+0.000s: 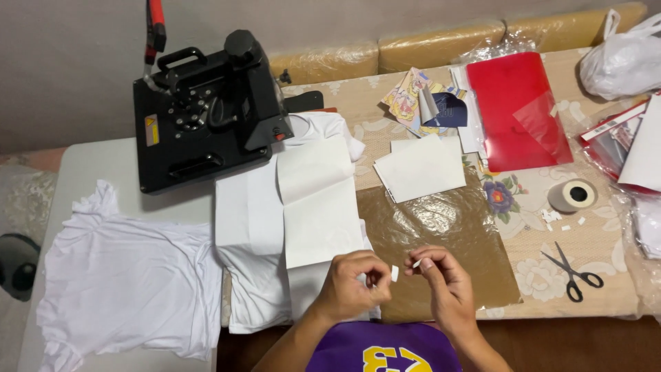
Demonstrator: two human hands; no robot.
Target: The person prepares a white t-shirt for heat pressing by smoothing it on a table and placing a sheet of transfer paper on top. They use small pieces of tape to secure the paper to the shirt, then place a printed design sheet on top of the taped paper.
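Over brown sheet [441, 241]: left hand [354, 284], right hand [444, 279] pinch white strip [395, 273].

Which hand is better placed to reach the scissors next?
Probably the right hand. The scissors lie on its side of the table, with nothing in between. The left hand would have to cross over. Both hands pinch small white tape pieces.

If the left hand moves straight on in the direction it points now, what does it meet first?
Probably the right hand: the left hand points right, and only a small white piece lies between them.
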